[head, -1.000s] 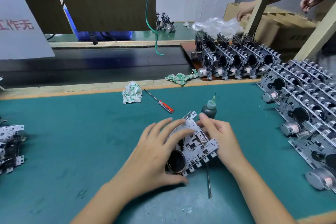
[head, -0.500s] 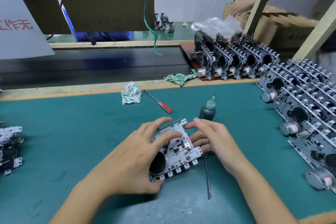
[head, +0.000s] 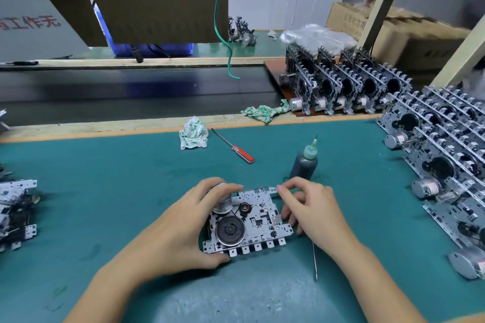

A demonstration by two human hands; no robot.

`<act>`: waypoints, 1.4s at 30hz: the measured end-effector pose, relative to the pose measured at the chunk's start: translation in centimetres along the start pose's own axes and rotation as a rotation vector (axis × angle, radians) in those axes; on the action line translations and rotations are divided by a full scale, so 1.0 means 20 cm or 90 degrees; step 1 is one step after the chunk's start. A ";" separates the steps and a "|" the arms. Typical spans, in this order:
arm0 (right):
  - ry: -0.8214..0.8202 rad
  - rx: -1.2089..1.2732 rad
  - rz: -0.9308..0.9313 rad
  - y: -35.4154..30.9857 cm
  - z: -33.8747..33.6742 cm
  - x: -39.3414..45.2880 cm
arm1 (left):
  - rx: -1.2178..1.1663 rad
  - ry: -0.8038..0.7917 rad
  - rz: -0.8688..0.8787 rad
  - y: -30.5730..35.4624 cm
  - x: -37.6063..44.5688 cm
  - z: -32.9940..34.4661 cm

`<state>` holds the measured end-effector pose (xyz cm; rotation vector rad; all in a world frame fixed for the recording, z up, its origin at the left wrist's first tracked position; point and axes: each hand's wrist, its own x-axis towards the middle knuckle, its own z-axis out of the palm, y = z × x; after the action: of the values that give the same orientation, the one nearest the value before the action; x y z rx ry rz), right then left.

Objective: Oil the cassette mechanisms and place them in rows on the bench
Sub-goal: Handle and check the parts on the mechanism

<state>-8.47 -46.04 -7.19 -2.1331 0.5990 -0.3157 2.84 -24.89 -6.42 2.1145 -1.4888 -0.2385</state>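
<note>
A metal cassette mechanism (head: 258, 220) with a dark flywheel and a small motor lies flat on the green mat (head: 105, 191) in front of me. My left hand (head: 183, 228) grips its left end, fingers over the motor and thumb at the near edge. My right hand (head: 312, 210) holds the right end, fingertips pinching the far right corner. A dark oil bottle (head: 304, 162) with a needle tip stands upright just behind the mechanism. A thin metal pick (head: 314, 259) lies on the mat by my right wrist.
Rows of mechanisms (head: 446, 155) stand on edge along the right side, and another row (head: 341, 86) sits on a brown board at the back. A few mechanisms (head: 15, 210) lie at the left edge. A red-handled screwdriver (head: 233, 145) and crumpled rags (head: 194, 134) lie behind.
The mechanism has been turned between my hands so the flywheel side faces up, and it has settled flatter and squarer in front of me. My right hand shifted to its right end.
</note>
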 end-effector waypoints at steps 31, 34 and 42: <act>0.017 -0.022 -0.039 0.01 0.02 -0.01 | -0.022 -0.013 -0.082 0.00 -0.02 0.01; 0.021 -0.035 -0.046 0.00 0.02 -0.02 | -0.012 0.001 -0.091 0.01 -0.01 0.02; 0.024 -0.055 -0.039 -0.01 0.01 -0.02 | -0.005 0.107 -0.133 0.04 0.01 0.05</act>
<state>-8.71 -45.48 -7.10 -2.2358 0.5784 -0.3702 1.85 -25.53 -6.92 2.2255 -1.1717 -0.1384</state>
